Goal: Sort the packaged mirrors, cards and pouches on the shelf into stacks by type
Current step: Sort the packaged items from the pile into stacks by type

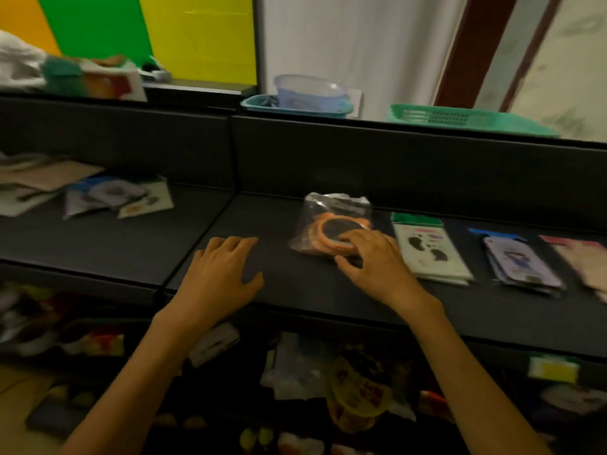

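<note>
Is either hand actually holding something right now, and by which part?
The right hand grips the bagged orange mirror at its near right edge, on the shelf. The left hand lies flat, holding nothing.

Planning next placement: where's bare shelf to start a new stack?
Bare black shelf runs between the left hand and the bagged orange round mirror under the right hand. Another patch lies below the loose packet pile at far left. Right of the mirror it is crowded: green-topped card stack, blue-topped pouches.
</note>
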`<state>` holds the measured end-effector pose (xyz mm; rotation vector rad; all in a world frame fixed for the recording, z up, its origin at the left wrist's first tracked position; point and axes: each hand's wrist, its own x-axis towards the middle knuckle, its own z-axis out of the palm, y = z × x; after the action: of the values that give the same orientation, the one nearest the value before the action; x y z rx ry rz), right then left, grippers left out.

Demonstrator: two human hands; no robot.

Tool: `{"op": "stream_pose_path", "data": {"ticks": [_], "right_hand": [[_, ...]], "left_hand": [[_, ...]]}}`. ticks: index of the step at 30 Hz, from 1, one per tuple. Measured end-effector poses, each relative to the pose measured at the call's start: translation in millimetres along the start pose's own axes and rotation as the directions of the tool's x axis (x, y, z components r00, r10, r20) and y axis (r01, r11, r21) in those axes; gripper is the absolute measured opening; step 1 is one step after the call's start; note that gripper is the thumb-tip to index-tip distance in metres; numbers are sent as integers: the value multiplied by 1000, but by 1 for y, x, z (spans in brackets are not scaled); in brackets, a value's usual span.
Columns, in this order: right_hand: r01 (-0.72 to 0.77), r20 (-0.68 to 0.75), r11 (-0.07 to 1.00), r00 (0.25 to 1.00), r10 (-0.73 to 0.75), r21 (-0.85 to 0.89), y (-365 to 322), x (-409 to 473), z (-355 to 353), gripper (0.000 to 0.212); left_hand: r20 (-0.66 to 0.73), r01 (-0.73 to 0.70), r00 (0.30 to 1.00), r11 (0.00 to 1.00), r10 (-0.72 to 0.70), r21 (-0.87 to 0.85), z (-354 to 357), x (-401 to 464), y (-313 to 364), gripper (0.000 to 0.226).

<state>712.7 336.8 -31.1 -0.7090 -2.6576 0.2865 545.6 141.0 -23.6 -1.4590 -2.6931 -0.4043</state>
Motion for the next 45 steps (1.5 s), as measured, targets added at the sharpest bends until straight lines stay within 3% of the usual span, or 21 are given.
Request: {"op": "stream_pose_path", "data": {"ticks": [4,11,19,25,35,40,45], "right_hand": [[65,28,996,997,-67,65,-64,32,29,42],[198,104,980,974,-201,32,-155,94,80,44],[207,165,977,963,-212,46,-231,182,137,49],[124,214,992,968,-127,28,-264,239,159,50],[-96,264,995,960,98,-23,-295,276,182,51],[-231,246,972,941,232,-31,-313,284,199,64],[-361,212,930,905,368,-71,-334,284,219,91]], "left_hand": [[30,66,997,998,-65,-19,-16,-16,-74,66],[-8,188,982,981,-189,-35,-26,-24,-182,67],[16,254,967,967,-254,24,-35,23,-299,69],[-1,222,975,971,-223,90,-45,75,-366,70],[41,176,983,984,-177,21,-39,143,-417,86],[70,93,993,996,-91,-17,-33,169,-432,94],[101,27,995,999,-24,-25,-25,184,-438,99]]}}
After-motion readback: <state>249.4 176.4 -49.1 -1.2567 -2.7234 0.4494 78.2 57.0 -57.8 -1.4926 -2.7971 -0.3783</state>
